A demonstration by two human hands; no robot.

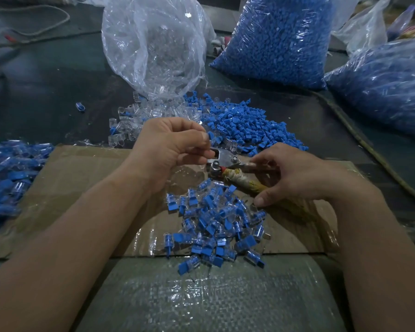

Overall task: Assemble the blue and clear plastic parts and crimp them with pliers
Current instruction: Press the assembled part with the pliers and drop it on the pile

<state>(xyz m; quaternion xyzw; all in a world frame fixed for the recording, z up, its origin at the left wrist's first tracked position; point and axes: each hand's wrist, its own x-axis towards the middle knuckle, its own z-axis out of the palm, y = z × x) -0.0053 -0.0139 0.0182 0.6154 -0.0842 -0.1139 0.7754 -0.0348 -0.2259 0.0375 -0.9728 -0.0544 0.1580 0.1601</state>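
Head view: both bare forearms reach forward over a flat sheet of brown cardboard on the dark table. The left hand is raised, knuckles up, fingers curled, thumb and forefinger tips closed at the head of the metal pliers with cloth-wrapped handles (whatever they pinch is hidden). The right hand grips the handles, thumb underneath. Below the hands a heap of joined blue-and-clear plastic pieces lies on the cardboard. Beyond them a pile of loose blue plastic parts sits beside scattered clear plastic caps.
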